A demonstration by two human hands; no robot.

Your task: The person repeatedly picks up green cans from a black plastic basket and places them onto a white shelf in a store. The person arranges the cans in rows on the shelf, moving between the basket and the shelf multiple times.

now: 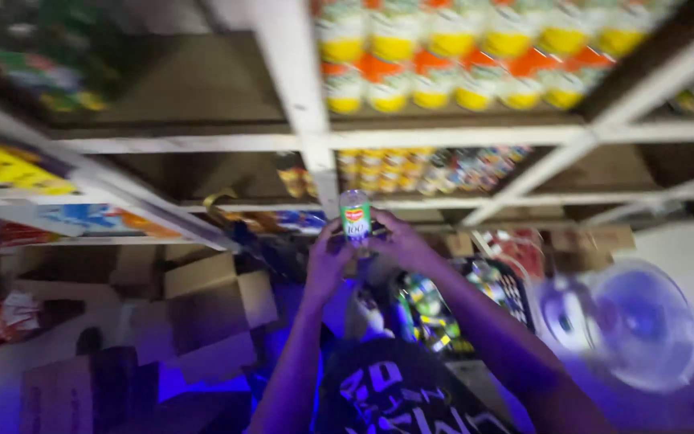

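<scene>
A slim green drink can [355, 216] with a red and white label stands upright at the centre of the blurred head view. My left hand [327, 259] grips it from the left and my right hand [400, 239] holds it from the right. Both arms reach forward toward white shelving [307, 104]. The can's lower end is hidden by my fingers.
Rows of yellow and orange cans [443, 72] fill the shelf above. Smaller cans [411, 170] sit on the shelf behind the can. Cardboard boxes [210, 305] lie at lower left, packets [10, 169] at left, a crate of cans [435, 313] below my right arm, a round fan [636, 321] at right.
</scene>
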